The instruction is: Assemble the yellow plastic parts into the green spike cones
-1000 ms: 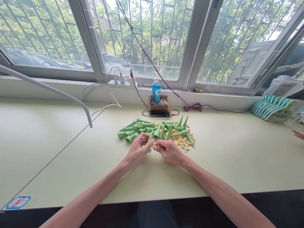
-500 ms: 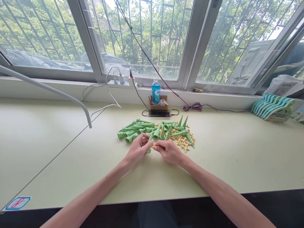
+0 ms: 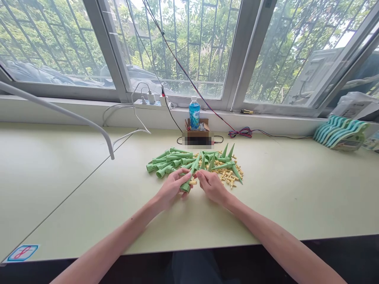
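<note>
My left hand (image 3: 174, 184) is closed around a green plastic watering spike (image 3: 186, 187), its wide capped end toward me. A small yellow valve (image 3: 193, 182) sticks out of the spike's side, pointing right. Just to the right, my right hand (image 3: 211, 185) has its thumb and fingers pinched together near the spike's shaft. Whatever is in that pinch, if anything, is too small to make out. Behind my hands lies a pile of green spikes (image 3: 180, 156), some standing point up. Loose yellow valves (image 3: 229, 176) are scattered at the pile's right side.
A cardboard box (image 3: 204, 125) with a blue bottle (image 3: 194, 114) stands behind the pile, near a blurred dark device. Bundled cable (image 3: 240, 133) lies to its right. Blue-green hangers (image 3: 340, 134) sit at the far right. A white bent tube (image 3: 97, 130) reaches in from the left.
My right hand has come off the yellow valve, moving slightly up and right. The valve now shows in the spike's side, and the spike has tilted to the right in my left hand.
</note>
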Tool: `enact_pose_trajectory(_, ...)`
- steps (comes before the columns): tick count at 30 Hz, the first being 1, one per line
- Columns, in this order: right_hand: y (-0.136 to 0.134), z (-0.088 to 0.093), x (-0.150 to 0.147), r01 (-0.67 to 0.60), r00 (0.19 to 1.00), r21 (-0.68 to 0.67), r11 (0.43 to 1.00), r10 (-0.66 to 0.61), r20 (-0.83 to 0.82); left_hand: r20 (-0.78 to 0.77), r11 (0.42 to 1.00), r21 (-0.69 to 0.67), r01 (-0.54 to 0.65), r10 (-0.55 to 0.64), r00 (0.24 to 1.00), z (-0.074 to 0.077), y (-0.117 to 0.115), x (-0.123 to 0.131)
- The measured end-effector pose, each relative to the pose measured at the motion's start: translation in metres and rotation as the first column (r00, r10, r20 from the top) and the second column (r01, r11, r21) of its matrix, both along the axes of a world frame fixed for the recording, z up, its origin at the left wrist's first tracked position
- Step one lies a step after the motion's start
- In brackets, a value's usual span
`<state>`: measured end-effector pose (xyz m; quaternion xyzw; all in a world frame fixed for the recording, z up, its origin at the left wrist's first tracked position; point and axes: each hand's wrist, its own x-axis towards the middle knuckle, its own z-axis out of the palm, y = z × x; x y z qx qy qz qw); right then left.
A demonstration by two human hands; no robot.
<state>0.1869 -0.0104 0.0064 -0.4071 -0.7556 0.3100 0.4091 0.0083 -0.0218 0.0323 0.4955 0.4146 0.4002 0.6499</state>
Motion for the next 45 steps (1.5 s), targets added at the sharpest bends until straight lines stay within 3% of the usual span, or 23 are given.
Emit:
enact_pose_trajectory(6,0.001,0.002,-0.003,0.0,0.998,-0.073,0.997,-0.005,-0.068,0.046,0.993,-0.088,0.075,-0.071,0.996,0.003,0.0,-0.002)
enact_pose_trajectory(11,-0.003,0.007,-0.005,-0.07,0.984,-0.231,0.97,0.029,-0.175,0.085,0.981,-0.155,0.121,-0.108,0.99,0.009,-0.001,-0.004)
enact_pose_trajectory(22,-0.003,0.007,-0.006,-0.247,0.899,-0.419,0.874,0.046,-0.435,0.129,0.967,-0.088,0.239,-0.227,0.965,0.002,0.001,-0.005)
enact_pose_trajectory(31,-0.001,0.009,-0.006,-0.365,0.816,-0.492,0.791,0.018,-0.577,0.113,0.964,-0.086,0.253,-0.243,0.963,0.002,0.0,-0.005)
enact_pose_trajectory(36,-0.001,0.011,-0.004,-0.412,0.791,-0.486,0.77,0.037,-0.611,0.12,0.969,-0.082,0.232,-0.221,0.968,0.001,-0.001,-0.003)
enact_pose_trajectory(45,-0.002,0.026,0.007,-0.46,0.678,-0.334,0.823,0.083,-0.73,0.087,0.992,-0.092,0.086,-0.079,0.993,-0.004,0.005,-0.003)
